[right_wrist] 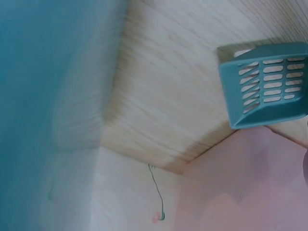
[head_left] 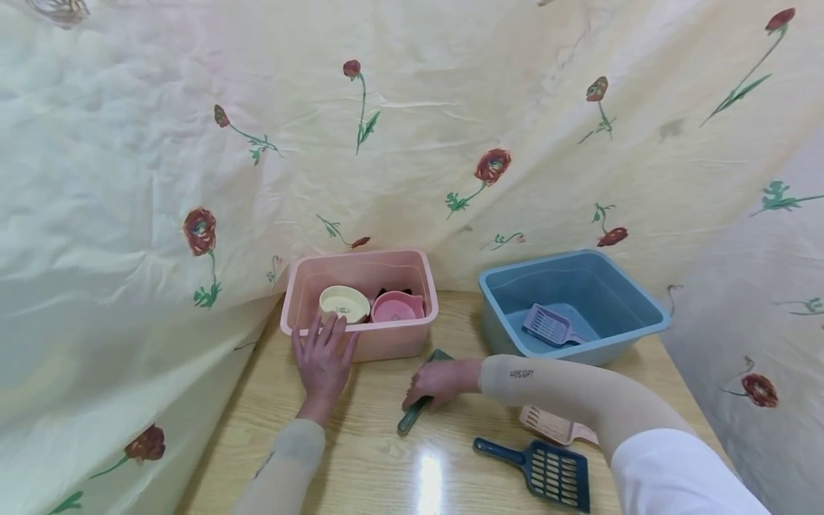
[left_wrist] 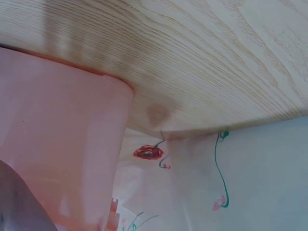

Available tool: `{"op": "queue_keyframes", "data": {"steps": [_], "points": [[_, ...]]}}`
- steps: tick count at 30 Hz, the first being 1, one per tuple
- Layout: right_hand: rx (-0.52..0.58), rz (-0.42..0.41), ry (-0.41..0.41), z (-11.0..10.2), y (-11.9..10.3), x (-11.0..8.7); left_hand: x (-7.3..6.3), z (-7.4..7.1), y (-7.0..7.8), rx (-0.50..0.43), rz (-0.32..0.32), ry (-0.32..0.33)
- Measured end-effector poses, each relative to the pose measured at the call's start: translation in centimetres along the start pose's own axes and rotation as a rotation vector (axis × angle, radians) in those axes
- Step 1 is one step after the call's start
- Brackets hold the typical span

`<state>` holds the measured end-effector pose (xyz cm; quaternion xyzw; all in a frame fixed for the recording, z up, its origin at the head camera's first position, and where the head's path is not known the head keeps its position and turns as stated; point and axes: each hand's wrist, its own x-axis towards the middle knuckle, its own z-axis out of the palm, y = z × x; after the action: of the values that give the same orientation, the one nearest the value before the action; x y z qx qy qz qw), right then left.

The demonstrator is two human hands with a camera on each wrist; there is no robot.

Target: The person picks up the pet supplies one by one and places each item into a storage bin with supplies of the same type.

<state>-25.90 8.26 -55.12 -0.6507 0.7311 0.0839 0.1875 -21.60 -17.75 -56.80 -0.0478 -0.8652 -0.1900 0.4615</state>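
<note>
A person's right hand (head_left: 438, 383) grasps a green scoop (head_left: 409, 418) by its handle, fingers curled around it, over the wooden desk (head_left: 360, 465) just in front of a pink bin (head_left: 386, 343). The scoop's long axis runs obliquely, its handle end pointing back toward the person and slightly left, its slotted head pointing away and to the right, toward the gap before a blue bin (head_left: 634, 329). The left hand (head_left: 325, 368), fingers spread and grasping nothing, rests at the pink bin's front rim, beside 1 of 2 bowls inside. At right, 2 more scoops, pink (head_left: 563, 429) and navy (head_left: 529, 461), lie on the desk.
</note>
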Motion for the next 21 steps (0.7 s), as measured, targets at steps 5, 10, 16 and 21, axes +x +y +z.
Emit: {"op": "queue_keyframes", "data": {"steps": [5,10,16,21], "points": [[0.016,0.017,0.018,0.4,0.1,0.1,0.0,0.1,0.0,0.002,0.004,-0.009],[0.03,0.036,0.012,0.1,0.2,-0.1,0.0,0.0,0.1,0.016,0.014,-0.006],[0.081,-0.004,0.05,-0.8,0.3,-0.8,0.2,-0.2,0.1,0.032,0.015,-0.015],[0.213,-0.031,0.087,-2.1,-0.5,-2.1,0.2,-0.4,0.1,0.033,0.017,-0.021]]}}
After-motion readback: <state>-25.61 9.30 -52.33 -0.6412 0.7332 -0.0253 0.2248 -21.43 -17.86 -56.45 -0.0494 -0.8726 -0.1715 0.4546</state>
